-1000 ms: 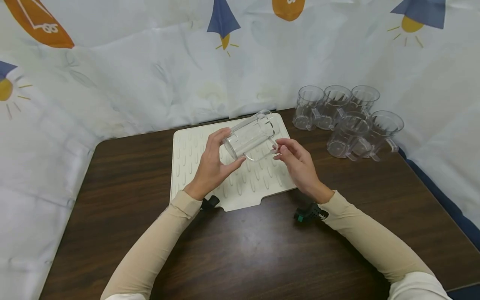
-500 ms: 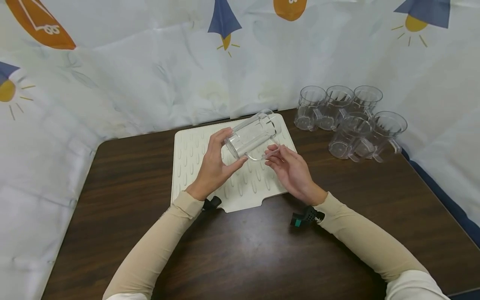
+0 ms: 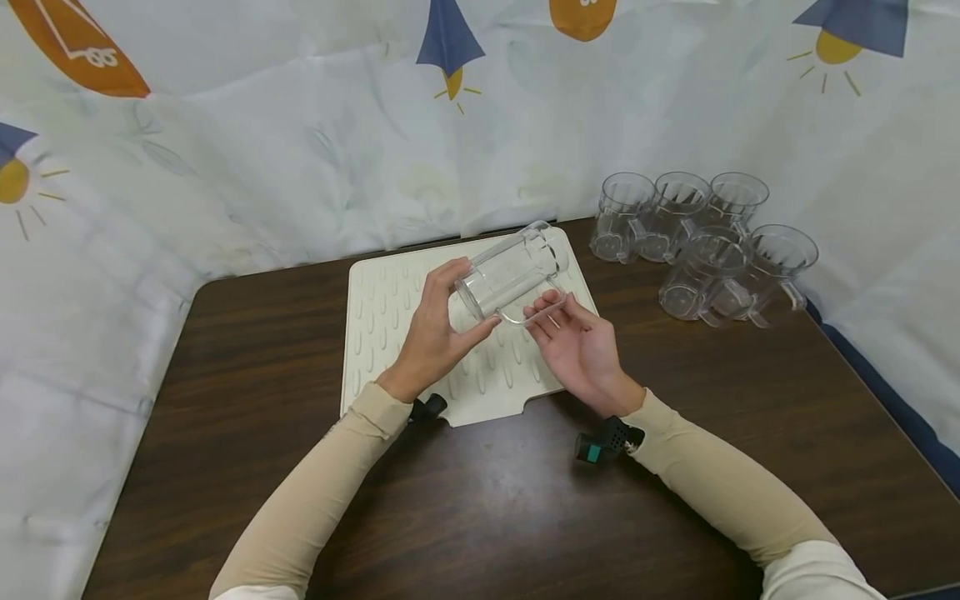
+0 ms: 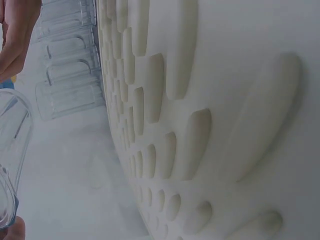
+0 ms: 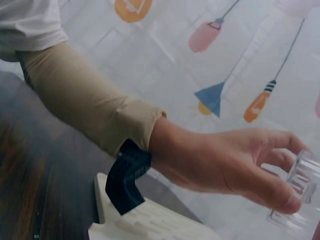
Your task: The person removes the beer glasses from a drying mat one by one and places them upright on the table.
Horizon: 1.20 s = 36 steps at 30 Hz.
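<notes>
My left hand (image 3: 435,333) grips a clear mug (image 3: 512,268) round its base, fingers above and thumb below. The mug is tilted on its side in the air, its mouth toward the upper right and its handle facing my right hand (image 3: 581,350). That hand is palm up, with loosely bent fingers touching or just behind the handle; the exact contact is unclear. Below is a cream ribbed drying mat (image 3: 382,317). In the right wrist view, the left hand (image 5: 225,162) is seen holding the mug (image 5: 305,187). The left wrist view shows only part of the mug (image 4: 12,145).
Several clear mugs (image 3: 701,267) stand upright in a group on the right of the dark wooden table (image 3: 517,508). A white patterned curtain (image 3: 300,158) hangs behind and along the sides. Each wrist wears a black camera (image 3: 600,442).
My right hand has turned its palm upward and shifted left along the handle, its fingers loosening from a pinch. The left hand keeps its hold, with the mug almost still.
</notes>
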Each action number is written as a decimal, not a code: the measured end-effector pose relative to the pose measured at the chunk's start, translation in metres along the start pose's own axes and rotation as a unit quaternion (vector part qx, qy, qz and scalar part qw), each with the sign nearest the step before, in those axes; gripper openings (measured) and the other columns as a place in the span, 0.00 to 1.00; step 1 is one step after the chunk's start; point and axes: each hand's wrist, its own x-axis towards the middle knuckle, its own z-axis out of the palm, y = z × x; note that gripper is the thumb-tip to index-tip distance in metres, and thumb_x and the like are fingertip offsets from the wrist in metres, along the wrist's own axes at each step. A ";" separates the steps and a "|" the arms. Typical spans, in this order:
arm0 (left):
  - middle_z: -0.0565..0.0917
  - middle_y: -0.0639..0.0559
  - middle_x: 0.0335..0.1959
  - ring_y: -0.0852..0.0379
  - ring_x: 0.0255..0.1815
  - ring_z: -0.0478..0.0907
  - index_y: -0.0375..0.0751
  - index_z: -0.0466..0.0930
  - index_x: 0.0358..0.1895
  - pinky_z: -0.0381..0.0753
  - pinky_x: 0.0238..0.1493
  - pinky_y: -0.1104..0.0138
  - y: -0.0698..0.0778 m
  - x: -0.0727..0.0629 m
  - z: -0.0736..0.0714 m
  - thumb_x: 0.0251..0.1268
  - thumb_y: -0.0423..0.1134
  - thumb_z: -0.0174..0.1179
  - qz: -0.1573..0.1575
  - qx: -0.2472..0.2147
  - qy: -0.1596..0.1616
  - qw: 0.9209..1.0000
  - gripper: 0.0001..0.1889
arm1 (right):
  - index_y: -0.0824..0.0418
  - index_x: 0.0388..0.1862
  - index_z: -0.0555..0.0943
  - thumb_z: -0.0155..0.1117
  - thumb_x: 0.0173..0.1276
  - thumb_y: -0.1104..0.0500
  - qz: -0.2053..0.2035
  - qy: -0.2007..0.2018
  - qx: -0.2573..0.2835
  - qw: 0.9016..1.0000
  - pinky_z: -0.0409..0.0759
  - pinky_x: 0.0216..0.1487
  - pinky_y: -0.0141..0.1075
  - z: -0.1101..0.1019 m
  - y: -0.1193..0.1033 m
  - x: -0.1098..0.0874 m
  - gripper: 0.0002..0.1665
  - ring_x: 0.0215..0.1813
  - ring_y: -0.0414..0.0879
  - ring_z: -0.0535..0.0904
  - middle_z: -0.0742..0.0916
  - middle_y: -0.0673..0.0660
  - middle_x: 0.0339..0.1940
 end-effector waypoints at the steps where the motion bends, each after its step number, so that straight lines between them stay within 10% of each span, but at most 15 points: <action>1: 0.69 0.33 0.72 0.42 0.75 0.69 0.32 0.63 0.73 0.78 0.69 0.49 0.000 0.000 0.000 0.61 0.38 0.76 0.000 0.000 0.000 1.000 0.41 | 0.57 0.44 0.77 0.37 0.88 0.51 0.000 0.003 0.007 1.000 0.81 0.61 0.32 0.001 0.000 0.000 0.21 0.51 0.45 0.82 0.83 0.50 0.43; 17: 0.71 0.38 0.70 0.45 0.70 0.72 0.33 0.65 0.73 0.81 0.64 0.54 0.004 0.000 0.001 0.58 0.39 0.78 -0.020 -0.021 0.003 1.000 0.42 | 0.55 0.40 0.79 0.35 0.88 0.53 -0.003 0.016 0.036 0.999 0.79 0.63 0.33 0.008 -0.004 -0.006 0.24 0.49 0.44 0.81 0.82 0.49 0.40; 36: 0.71 0.38 0.73 0.45 0.73 0.73 0.35 0.52 0.81 0.82 0.65 0.55 0.010 0.003 -0.006 0.52 0.37 0.81 -0.044 -0.066 -0.007 0.997 0.56 | 0.59 0.36 0.80 0.38 0.87 0.56 -0.053 -0.058 0.023 0.997 0.81 0.59 0.34 0.019 -0.017 -0.010 0.25 0.46 0.45 0.82 0.85 0.51 0.37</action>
